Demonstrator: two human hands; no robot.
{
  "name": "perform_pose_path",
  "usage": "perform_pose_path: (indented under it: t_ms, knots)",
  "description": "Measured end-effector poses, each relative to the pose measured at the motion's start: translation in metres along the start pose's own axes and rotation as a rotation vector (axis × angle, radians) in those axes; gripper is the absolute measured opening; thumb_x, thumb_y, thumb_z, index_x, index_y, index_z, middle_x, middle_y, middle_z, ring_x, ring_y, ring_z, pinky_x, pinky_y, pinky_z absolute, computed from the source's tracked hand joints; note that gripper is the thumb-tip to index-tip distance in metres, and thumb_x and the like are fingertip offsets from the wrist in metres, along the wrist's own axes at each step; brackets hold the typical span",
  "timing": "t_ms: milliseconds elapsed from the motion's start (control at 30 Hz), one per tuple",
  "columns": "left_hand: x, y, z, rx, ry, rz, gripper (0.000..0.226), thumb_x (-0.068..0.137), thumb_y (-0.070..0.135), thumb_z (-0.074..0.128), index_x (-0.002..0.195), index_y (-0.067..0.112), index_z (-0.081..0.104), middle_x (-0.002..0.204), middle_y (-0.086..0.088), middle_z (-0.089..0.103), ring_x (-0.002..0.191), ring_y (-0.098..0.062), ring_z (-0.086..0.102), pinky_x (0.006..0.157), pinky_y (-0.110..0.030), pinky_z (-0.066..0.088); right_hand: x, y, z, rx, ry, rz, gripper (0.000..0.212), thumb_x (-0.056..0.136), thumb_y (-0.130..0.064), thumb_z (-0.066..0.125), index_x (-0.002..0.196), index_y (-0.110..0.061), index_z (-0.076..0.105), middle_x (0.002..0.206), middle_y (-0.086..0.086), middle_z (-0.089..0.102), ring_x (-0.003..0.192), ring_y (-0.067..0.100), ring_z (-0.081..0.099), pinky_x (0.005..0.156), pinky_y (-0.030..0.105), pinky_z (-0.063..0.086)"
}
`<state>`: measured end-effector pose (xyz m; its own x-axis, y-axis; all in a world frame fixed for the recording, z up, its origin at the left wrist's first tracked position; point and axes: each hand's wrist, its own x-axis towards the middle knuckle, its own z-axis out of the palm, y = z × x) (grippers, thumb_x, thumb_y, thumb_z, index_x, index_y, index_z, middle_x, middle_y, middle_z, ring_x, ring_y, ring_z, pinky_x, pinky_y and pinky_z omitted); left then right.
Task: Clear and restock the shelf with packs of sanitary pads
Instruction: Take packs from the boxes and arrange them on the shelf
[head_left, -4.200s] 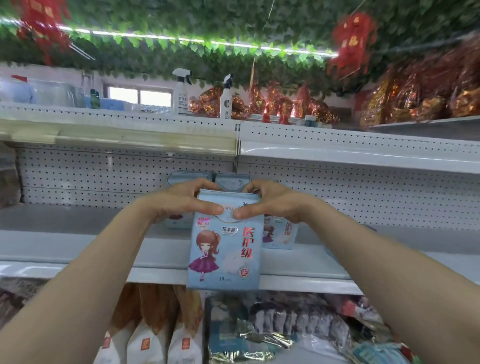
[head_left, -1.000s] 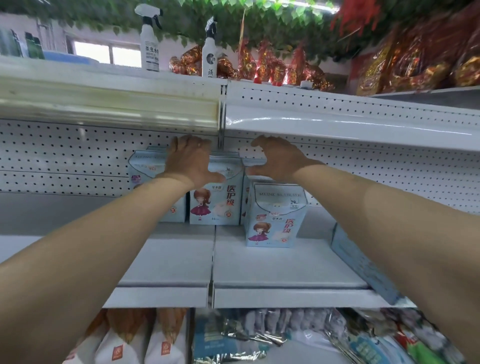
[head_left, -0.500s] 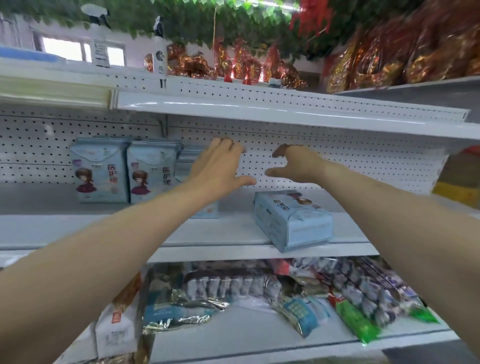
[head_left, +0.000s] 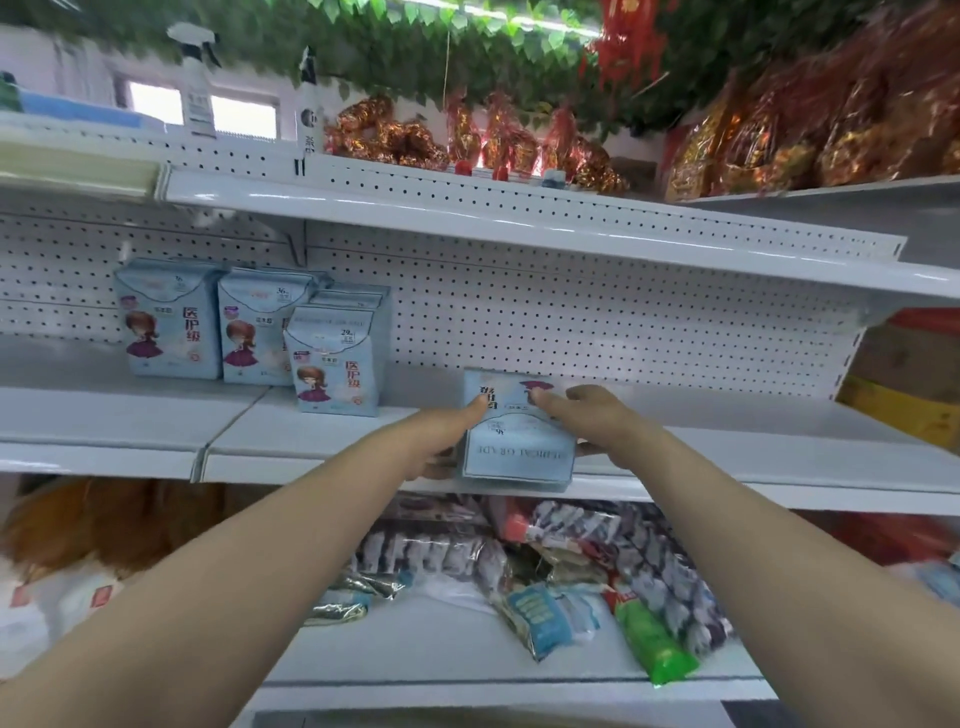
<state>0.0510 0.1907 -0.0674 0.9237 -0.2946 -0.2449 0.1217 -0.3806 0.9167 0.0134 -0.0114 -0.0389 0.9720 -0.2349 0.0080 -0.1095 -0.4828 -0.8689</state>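
A light-blue pack of sanitary pads (head_left: 519, 452) lies flat near the front edge of the white middle shelf (head_left: 311, 441), its print upside down to me. My left hand (head_left: 441, 434) grips its left side, thumb on top. My right hand (head_left: 592, 418) grips its right side, thumb on top and fingers curled round the edge. Three more blue packs stand upright at the shelf's left: one at the far left (head_left: 166, 319), one beside it (head_left: 254, 332), and a shorter one in front (head_left: 335, 364).
The perforated back panel (head_left: 597, 322) and the upper shelf (head_left: 519, 228) bound the space above. Spray bottles (head_left: 196, 83) and red-gold wrapped goods (head_left: 805, 135) stand on top. Snack bags (head_left: 597, 571) crowd the lower shelf. A yellow box (head_left: 904, 410) sits at right.
Both hands have dropped from open in mid-air onto the flat-lying pack and now grip it from either side. The view has shifted slightly.
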Motion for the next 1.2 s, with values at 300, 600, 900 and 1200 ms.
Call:
perform_pose_path:
  t_ms: [300, 600, 900, 1200]
  knots:
    - [-0.034, 0.000, -0.021, -0.142, -0.085, 0.158, 0.045, 0.084, 0.038, 0.077, 0.126, 0.037, 0.062, 0.114, 0.002, 0.074, 0.104, -0.023, 0.070, 0.082, -0.047, 0.060, -0.015, 0.017, -0.001, 0.064, -0.092, -0.015, 0.092, 0.070, -0.060, 0.083, 0.141, -0.013, 0.046, 0.137, 0.008, 0.061, 0.117, 0.028, 0.064, 0.096, 0.047, 0.056]
    - [-0.087, 0.043, -0.064, 0.526, -0.153, 0.251, 0.066, 0.066, 0.032, 0.092, 0.122, 0.024, 0.058, 0.121, 0.006, 0.064, 0.115, -0.017, 0.062, 0.106, -0.045, 0.047, -0.042, -0.044, 0.007, -0.373, -0.529, -0.329, 0.106, 0.070, -0.046, 0.088, 0.157, -0.034, 0.029, 0.152, -0.013, 0.043, 0.136, 0.006, 0.043, 0.111, 0.026, 0.035]
    - [-0.117, 0.037, -0.150, 0.556, -0.055, 0.288, 0.072, 0.062, 0.043, 0.089, 0.122, 0.020, 0.055, 0.122, 0.001, 0.061, 0.108, -0.016, 0.063, 0.088, -0.031, 0.054, -0.049, -0.087, 0.095, -0.273, -0.754, -0.341, 0.054, 0.081, -0.041, 0.082, 0.128, -0.026, 0.061, 0.120, -0.006, 0.073, 0.111, 0.016, 0.069, 0.104, 0.048, 0.050]
    - [-0.127, -0.017, -0.302, 0.353, 0.122, 0.166, 0.085, 0.050, 0.065, 0.088, 0.118, 0.021, 0.065, 0.108, -0.005, 0.076, 0.105, -0.024, 0.070, 0.098, -0.043, 0.054, -0.030, -0.146, 0.214, -0.023, -0.634, -0.283, 0.046, 0.081, -0.045, 0.080, 0.118, -0.020, 0.069, 0.107, -0.004, 0.077, 0.102, 0.014, 0.072, 0.079, 0.033, 0.059]
